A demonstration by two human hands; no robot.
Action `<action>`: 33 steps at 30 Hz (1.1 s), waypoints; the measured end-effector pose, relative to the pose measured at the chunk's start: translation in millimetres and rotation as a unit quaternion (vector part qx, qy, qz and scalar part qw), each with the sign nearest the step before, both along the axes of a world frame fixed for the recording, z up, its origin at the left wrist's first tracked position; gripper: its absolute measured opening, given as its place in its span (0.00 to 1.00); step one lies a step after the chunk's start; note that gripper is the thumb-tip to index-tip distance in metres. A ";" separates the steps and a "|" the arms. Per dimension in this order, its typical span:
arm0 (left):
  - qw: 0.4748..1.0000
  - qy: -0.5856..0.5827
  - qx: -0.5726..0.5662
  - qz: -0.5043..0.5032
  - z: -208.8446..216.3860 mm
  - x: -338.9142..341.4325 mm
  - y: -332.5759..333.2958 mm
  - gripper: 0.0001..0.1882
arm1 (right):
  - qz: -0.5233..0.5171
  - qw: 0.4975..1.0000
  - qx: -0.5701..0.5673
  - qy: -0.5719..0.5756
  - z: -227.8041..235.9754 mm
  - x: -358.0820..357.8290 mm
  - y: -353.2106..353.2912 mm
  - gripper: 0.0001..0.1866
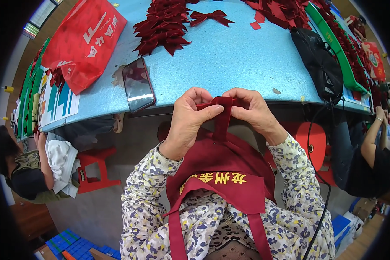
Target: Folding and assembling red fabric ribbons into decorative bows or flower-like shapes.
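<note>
Burgundy velvet ribbon (222,124), probably light, soft and non-slip, is pinched by the left hand (190,117) and right hand (256,113); its upper fold seems the best grip.

The head camera, the left one of a side-by-side pair, was worn above the person and looked steeply down, with the blue table (229,65) lying toward 12 o'clock and the dark red apron (221,156) toward 6 o'clock. The left hand (188,117) and the right hand (255,112) were quite near to it, close to the middle. Its fisheye view was very wide, reaching seated co-workers (28,177) near 9 and 3 o'clock, and the table's front edge was bent between them.
</note>
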State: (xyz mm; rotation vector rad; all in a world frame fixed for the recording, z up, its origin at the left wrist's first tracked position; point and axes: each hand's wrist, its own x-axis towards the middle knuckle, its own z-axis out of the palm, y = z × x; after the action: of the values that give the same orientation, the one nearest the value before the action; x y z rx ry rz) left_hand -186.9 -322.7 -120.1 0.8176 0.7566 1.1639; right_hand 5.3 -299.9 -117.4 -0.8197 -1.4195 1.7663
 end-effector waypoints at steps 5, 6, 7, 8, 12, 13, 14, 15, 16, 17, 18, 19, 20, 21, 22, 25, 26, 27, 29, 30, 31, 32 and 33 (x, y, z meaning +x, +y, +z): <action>1.000 0.004 0.000 0.005 -6.7 -3.4 -3.9 0.13 | -0.003 1.000 0.004 -0.010 -4.6 -4.6 -2.6 0.12; 1.000 0.008 0.005 0.009 -7.1 -3.7 -4.4 0.13 | -0.008 1.000 0.006 -0.014 -6.5 -5.3 -3.1 0.12; 1.000 0.012 0.010 0.014 -7.3 -4.3 -5.1 0.13 | -0.007 1.000 0.006 -0.015 -8.6 -5.9 -3.4 0.12; 1.000 0.016 0.014 0.019 -7.9 -5.4 -5.8 0.13 | -0.004 1.000 0.004 -0.014 -10.9 -6.5 -3.6 0.12; 0.999 0.030 0.017 0.016 -11.4 -10.8 -8.9 0.13 | 0.001 1.000 0.003 -0.016 -11.8 -13.0 -6.6 0.13; 0.999 0.029 0.016 0.017 -12.4 -12.1 -9.5 0.13 | -0.003 1.000 0.005 -0.017 -9.9 -15.6 -8.3 0.14; 0.999 0.027 0.014 0.017 -13.5 -13.2 -10.0 0.12 | -0.006 1.000 0.007 -0.018 -9.2 -17.3 -9.4 0.14; 0.999 0.025 0.013 0.016 -14.6 -14.3 -10.5 0.12 | -0.005 1.000 0.007 -0.019 -9.6 -18.4 -9.8 0.14; 1.000 0.022 0.011 0.015 -15.2 -15.3 -10.8 0.12 | -0.004 1.000 0.005 -0.021 -9.6 -19.2 -10.2 0.14; 1.000 0.022 0.011 0.016 -15.5 -16.0 -11.0 0.12 | -0.004 1.000 0.003 -0.022 -9.7 -19.7 -10.5 0.15; 1.000 0.018 0.010 0.015 -15.6 -16.6 -11.2 0.12 | -0.003 1.000 0.001 -0.024 -9.8 -20.1 -10.6 0.15; 1.000 0.014 0.010 0.014 -15.7 -17.1 -11.4 0.12 | -0.003 1.000 0.001 -0.024 -10.8 -20.0 -10.2 0.15; 1.000 0.011 0.010 0.013 -15.9 -17.4 -11.4 0.12 | -0.002 1.000 0.002 -0.028 -12.9 -19.4 -9.5 0.15; 1.000 0.011 0.009 0.012 -16.3 -17.3 -11.3 0.12 | -0.003 0.999 0.003 -0.032 -15.1 -18.3 -8.6 0.15; 1.000 0.012 0.012 0.014 -17.3 -17.0 -11.3 0.12 | -0.003 0.999 0.005 -0.036 -17.0 -17.8 -7.8 0.15; 1.000 0.014 0.016 0.016 -18.5 -15.9 -10.6 0.12 | 0.002 1.000 0.012 -0.022 -21.6 -17.0 -6.0 0.15; 1.000 0.013 0.015 0.016 -18.0 -15.9 -10.3 0.13 | 0.005 1.000 0.015 -0.015 -22.1 -17.0 -5.5 0.15; 1.000 0.012 0.013 0.017 -17.5 -15.7 -9.9 0.13 | 0.005 1.000 0.015 -0.015 -21.8 -17.2 -5.4 0.15; 1.000 0.011 0.012 0.017 -17.5 -15.3 -9.0 0.13 | -0.001 1.000 0.009 -0.005 -19.7 -18.6 -6.1 0.16; 1.000 0.008 0.011 0.019 -17.9 -15.1 -8.5 0.13 | -0.004 1.000 0.006 0.000 -18.5 -19.5 -6.5 0.16; 1.000 0.005 0.011 0.021 -18.6 -15.0 -8.2 0.13 | -0.004 1.000 0.006 0.000 -17.3 -20.9 -7.1 0.16; 1.000 0.002 0.011 0.022 -19.0 -14.9 -8.0 0.13 | -0.012 1.000 0.009 0.003 -15.6 -22.6 -7.7 0.16; 1.000 0.002 0.011 0.022 -18.6 -14.5 -8.0 0.13 | -0.021 1.000 0.013 0.007 -14.2 -24.2 -8.3 0.16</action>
State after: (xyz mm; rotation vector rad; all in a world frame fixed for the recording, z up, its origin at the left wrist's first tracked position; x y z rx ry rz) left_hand -201.4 -330.7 -138.8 0.8248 0.7704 1.2126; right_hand -18.9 -308.2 -131.7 -0.8175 -1.4028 1.7159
